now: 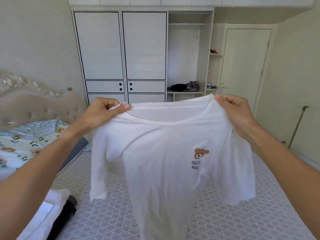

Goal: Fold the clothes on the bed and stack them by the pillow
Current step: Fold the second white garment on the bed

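I hold the T-shirt [164, 153] up in front of me, above the bed [233, 213], my left hand [105, 111] and right hand [233, 108] at its shoulders. Folded clothes [52, 213] lie on the bed to my lower left, the quilt [26, 144] further left before the headboard [34, 101]. The wardrobe [121, 49] stands behind the T-shirt, the door [245, 66] to its right.
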